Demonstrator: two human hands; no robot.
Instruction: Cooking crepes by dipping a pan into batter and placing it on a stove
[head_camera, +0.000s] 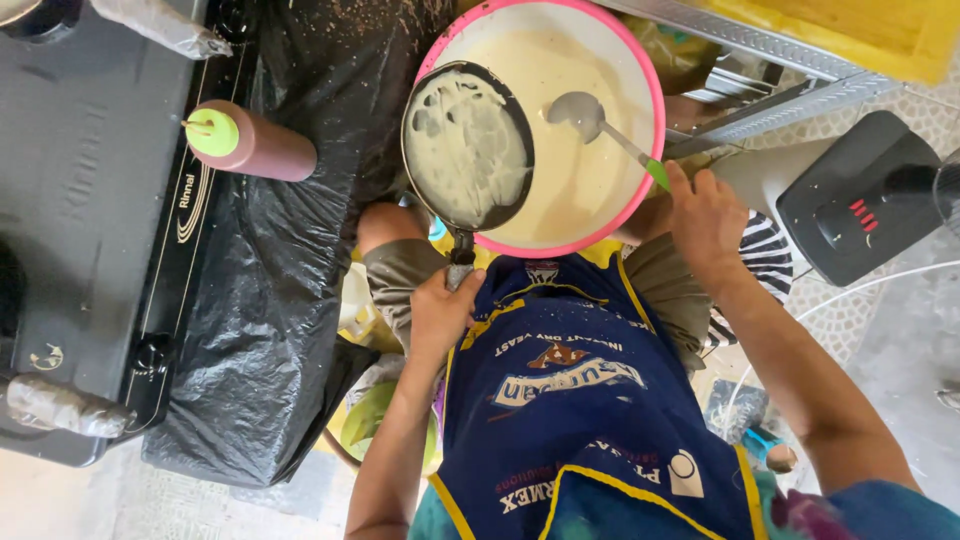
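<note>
My left hand (440, 312) grips the handle of a small black frying pan (467, 147) coated with a thin layer of pale batter. The pan is held tilted over a large pink-rimmed basin (640, 75) full of cream-coloured batter. My right hand (706, 222) holds the green handle end of a metal ladle (585, 113), whose bowl rests in the batter. The basin sits on my lap above a blue and yellow apron (575, 400).
A black gas stove (90, 200) stands at the left, next to black plastic sheeting (290, 260). A brown squeeze bottle with a green cap (250, 145) lies on it. A dark fan base (860, 195) stands at the right, beside a metal rack (760, 100).
</note>
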